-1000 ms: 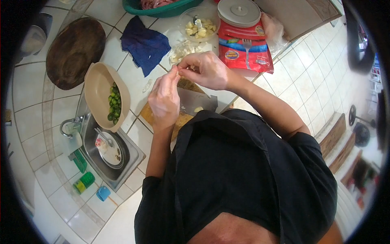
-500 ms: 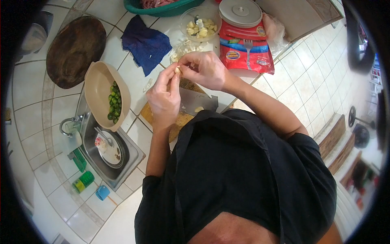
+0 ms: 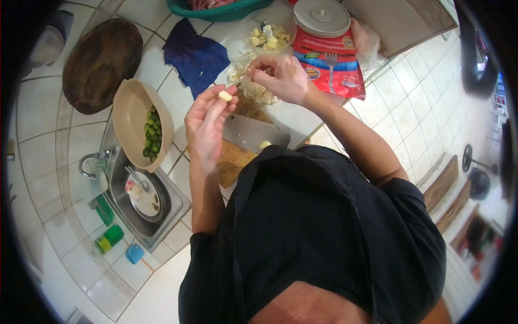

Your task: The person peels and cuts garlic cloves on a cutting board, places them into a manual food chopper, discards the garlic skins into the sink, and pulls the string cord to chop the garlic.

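Between the fingertips of my left hand [image 3: 208, 121] is a pale peeled garlic clove [image 3: 225, 96]. My right hand [image 3: 283, 78] is pinched over the pile of garlic skins [image 3: 249, 89]; what its fingertips hold is too small to make out. Below the hands, a broad blade [image 3: 251, 131] lies on the wooden cutting board [image 3: 233, 162]. Another clove [image 3: 264, 144] rests on the blade near the black shirt. Past the skins stands a clear bowl [image 3: 270, 38] with several peeled cloves in it.
A beige bowl of green peppers [image 3: 125, 116] sits by the steel sink [image 3: 175, 210]. Around the far side are a blue cloth [image 3: 195, 56], a dark round board [image 3: 102, 67], a green basin [image 3: 226, 12] and a red packet [image 3: 345, 78] with a fork.
My hands have moved apart. My left hand has shifted left and down with the clove, now plainly visible; my right has moved up and right, over the skins.
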`<state>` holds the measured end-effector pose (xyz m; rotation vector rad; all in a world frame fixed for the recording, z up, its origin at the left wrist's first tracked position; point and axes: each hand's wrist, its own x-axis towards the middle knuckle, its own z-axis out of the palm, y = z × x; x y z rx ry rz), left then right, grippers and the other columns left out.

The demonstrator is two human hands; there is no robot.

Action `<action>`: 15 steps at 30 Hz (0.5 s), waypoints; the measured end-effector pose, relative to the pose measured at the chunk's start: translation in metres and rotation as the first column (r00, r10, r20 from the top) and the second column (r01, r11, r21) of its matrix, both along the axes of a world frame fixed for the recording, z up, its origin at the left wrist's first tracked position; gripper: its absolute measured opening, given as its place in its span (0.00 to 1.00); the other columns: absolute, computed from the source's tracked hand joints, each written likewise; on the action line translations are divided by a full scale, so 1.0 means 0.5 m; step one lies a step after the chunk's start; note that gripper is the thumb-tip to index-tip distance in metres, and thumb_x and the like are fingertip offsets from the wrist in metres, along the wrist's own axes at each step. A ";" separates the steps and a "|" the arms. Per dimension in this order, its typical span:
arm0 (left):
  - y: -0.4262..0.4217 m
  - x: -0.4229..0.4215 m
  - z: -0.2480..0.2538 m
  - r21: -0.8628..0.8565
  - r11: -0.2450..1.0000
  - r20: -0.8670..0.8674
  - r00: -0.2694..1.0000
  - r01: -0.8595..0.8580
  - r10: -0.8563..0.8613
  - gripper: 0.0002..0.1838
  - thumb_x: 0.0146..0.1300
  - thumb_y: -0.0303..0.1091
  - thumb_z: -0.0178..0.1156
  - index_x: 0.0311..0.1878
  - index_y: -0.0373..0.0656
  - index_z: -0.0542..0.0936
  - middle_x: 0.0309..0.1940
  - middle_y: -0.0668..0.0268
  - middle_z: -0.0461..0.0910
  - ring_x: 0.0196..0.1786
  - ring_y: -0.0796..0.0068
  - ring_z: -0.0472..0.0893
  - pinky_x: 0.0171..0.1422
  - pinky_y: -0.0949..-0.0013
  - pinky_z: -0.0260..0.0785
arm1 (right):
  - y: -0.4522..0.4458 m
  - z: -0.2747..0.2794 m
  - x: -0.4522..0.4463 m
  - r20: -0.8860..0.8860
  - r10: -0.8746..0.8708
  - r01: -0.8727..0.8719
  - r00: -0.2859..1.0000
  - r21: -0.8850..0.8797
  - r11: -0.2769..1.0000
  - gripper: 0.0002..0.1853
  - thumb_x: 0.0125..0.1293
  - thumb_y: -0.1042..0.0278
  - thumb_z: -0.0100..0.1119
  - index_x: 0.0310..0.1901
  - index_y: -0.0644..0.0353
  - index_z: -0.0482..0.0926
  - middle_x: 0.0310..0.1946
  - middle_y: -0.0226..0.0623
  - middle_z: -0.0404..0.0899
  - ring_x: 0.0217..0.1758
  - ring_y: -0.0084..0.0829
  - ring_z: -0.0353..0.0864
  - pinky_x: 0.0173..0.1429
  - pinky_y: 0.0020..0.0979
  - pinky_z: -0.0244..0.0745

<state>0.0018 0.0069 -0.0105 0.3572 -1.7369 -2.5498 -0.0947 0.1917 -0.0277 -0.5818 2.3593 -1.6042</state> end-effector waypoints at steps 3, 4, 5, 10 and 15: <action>-0.020 0.036 0.003 -0.503 0.862 0.125 0.992 0.056 0.009 0.13 0.68 0.25 0.57 0.54 0.31 0.78 0.51 0.56 0.80 0.48 0.71 0.82 0.56 0.71 0.75 | 0.003 -0.057 -0.032 -0.318 0.019 0.017 0.948 0.110 0.994 0.11 0.61 0.66 0.60 0.41 0.63 0.84 0.30 0.46 0.84 0.33 0.39 0.85 0.40 0.35 0.78; -0.034 0.053 -0.007 -0.503 0.862 0.125 0.992 0.057 0.007 0.13 0.68 0.25 0.57 0.54 0.31 0.78 0.51 0.56 0.80 0.48 0.71 0.82 0.56 0.71 0.75 | 0.006 -0.062 -0.038 -0.406 0.064 0.015 0.911 0.189 0.982 0.10 0.61 0.67 0.59 0.41 0.62 0.84 0.31 0.46 0.83 0.35 0.43 0.85 0.41 0.37 0.78; -0.050 0.073 -0.024 -0.746 0.664 0.056 0.998 0.050 -0.012 0.13 0.67 0.26 0.59 0.53 0.36 0.80 0.47 0.58 0.82 0.45 0.72 0.83 0.51 0.71 0.75 | 0.010 -0.065 -0.041 -0.406 0.063 0.016 0.912 0.189 0.982 0.10 0.61 0.67 0.59 0.41 0.62 0.84 0.31 0.46 0.83 0.35 0.43 0.85 0.41 0.37 0.78; -0.051 0.136 -0.032 -0.972 0.216 0.096 0.995 0.091 0.015 0.17 0.62 0.27 0.63 0.55 0.45 0.82 0.39 0.62 0.82 0.38 0.70 0.84 0.42 0.69 0.76 | 0.009 -0.071 -0.045 -0.406 0.113 -0.025 0.907 0.215 0.976 0.12 0.61 0.70 0.55 0.45 0.62 0.82 0.39 0.48 0.83 0.43 0.43 0.83 0.49 0.37 0.77; -0.048 0.156 -0.050 -0.964 0.194 0.191 0.981 0.183 0.021 0.22 0.55 0.30 0.68 0.55 0.44 0.81 0.38 0.62 0.83 0.32 0.70 0.83 0.38 0.67 0.75 | 0.020 -0.039 -0.027 0.067 0.100 -0.103 0.993 0.047 0.994 0.17 0.65 0.71 0.52 0.55 0.62 0.77 0.44 0.40 0.82 0.47 0.33 0.82 0.53 0.32 0.76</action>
